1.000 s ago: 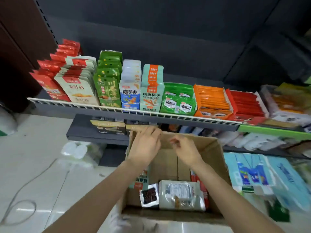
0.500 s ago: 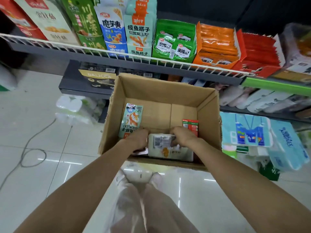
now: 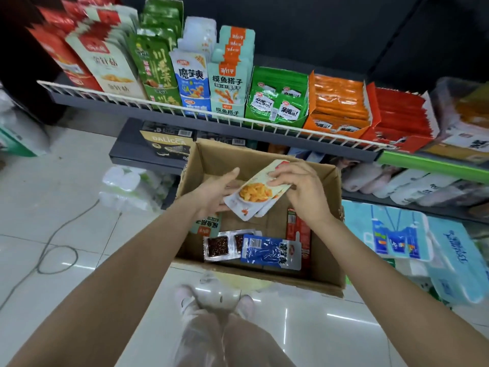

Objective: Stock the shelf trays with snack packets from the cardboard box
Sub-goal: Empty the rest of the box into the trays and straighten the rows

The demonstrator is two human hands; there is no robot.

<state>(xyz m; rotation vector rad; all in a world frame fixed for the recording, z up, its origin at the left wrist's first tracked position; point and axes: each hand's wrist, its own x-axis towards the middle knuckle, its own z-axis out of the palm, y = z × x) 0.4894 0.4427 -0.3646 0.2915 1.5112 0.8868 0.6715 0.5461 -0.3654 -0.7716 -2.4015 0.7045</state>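
pale snack packets (image 3: pixel 258 190), a small stack with a printed picture of orange food on the top one, held above the open cardboard box (image 3: pixel 326 229), tilted, upper end toward the shelf. right hand (image 3: pixel 301 190) pinches the upper right edge of the stack, fingers curled over it. left hand (image 3: pixel 215 193) lies under the lower left part, fingers fairly straight, thumb raised; supports rather than grips, as far as visible. inside the box, on the bottom: a blue packet (image 3: pixel 271 251) lying flat, two clear packets with dark contents (image 3: pixel 221 246) just beside it on the left, a teal packet (image 3: pixel 207 225) leaning against the left wall, red packets (image 3: pixel 299 231) standing along the right wall. box stands on the tiled floor (image 3: pixel 66 207) directly below the wire-fronted shelf (image 3: pixel 185 109). shelf trays hold upright rows: red, cream, green, blue-white, teal packs, then a green tray (image 3: pixel 276 102), an orange tray (image 3: pixel 338 104), a red tray (image 3: pixel 399 115). tissue packs (image 3: pixel 397 234) on the floor right of the box. a grey cable (image 3: pixel 53 250) loops on the floor at left.
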